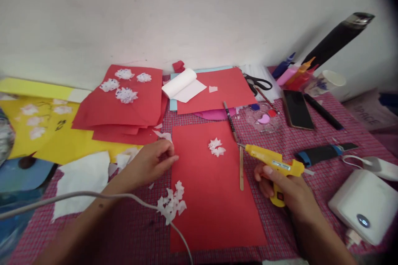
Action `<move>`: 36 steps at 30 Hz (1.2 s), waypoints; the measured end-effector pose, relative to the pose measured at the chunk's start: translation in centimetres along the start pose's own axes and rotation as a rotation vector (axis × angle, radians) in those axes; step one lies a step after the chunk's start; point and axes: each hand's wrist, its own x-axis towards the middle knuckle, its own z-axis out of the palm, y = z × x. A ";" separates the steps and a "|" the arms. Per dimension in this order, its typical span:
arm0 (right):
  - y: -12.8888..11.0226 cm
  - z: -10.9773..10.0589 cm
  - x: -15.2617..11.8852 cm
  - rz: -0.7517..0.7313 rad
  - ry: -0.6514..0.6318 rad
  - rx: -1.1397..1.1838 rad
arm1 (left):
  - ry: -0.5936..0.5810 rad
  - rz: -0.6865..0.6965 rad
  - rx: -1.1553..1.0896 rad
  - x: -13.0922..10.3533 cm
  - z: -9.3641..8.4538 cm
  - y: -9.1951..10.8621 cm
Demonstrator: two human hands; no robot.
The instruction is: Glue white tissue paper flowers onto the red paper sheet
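A yellow glue gun (267, 156) is in the right hand (290, 188), whose fingers are wrapped round its handle, nozzle pointing leftward by the right edge of a red sheet (214, 198). The sheet lies flat, with a white paper flower (214, 145) on its upper half and a cluster of white paper pieces (174, 205) across its lower left edge. Just beside that edge is the left hand (152, 159), loosely curled, thumb apart from the fingers. Along the right edge lie a wooden stick (241, 169) and a brush (230, 122). Beneath everything spreads a pink checked tablecloth (130, 230), crowded toward its back: a red stack (124, 112) bearing four white flowers, a white roll (180, 83), a dark phone (298, 109), paint tubes (294, 74) and a cup (331, 80). A yellow sheet (73, 140) covers the left side, and a pale, faintly smudged wall (199, 16) rises directly behind
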 end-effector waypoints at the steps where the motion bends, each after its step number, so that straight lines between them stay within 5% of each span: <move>1: -0.1 0.0 0.0 -0.002 -0.011 0.008 | -0.001 -0.031 -0.014 -1.1 -0.1 0.0; 5: -0.2 0.1 0.2 -0.018 -0.029 0.033 | -0.066 0.037 -0.039 -4.0 0.1 0.5; 13: -0.3 0.6 0.2 -0.085 -0.011 0.113 | -0.143 0.132 0.025 -6.2 0.6 0.8; 23: 0.2 0.7 0.6 -0.097 -0.011 0.171 | -0.129 0.174 0.096 -5.3 2.4 1.9; 36: -0.6 0.7 -0.1 -0.112 -0.020 0.123 | -0.145 0.190 0.023 -5.4 2.0 2.2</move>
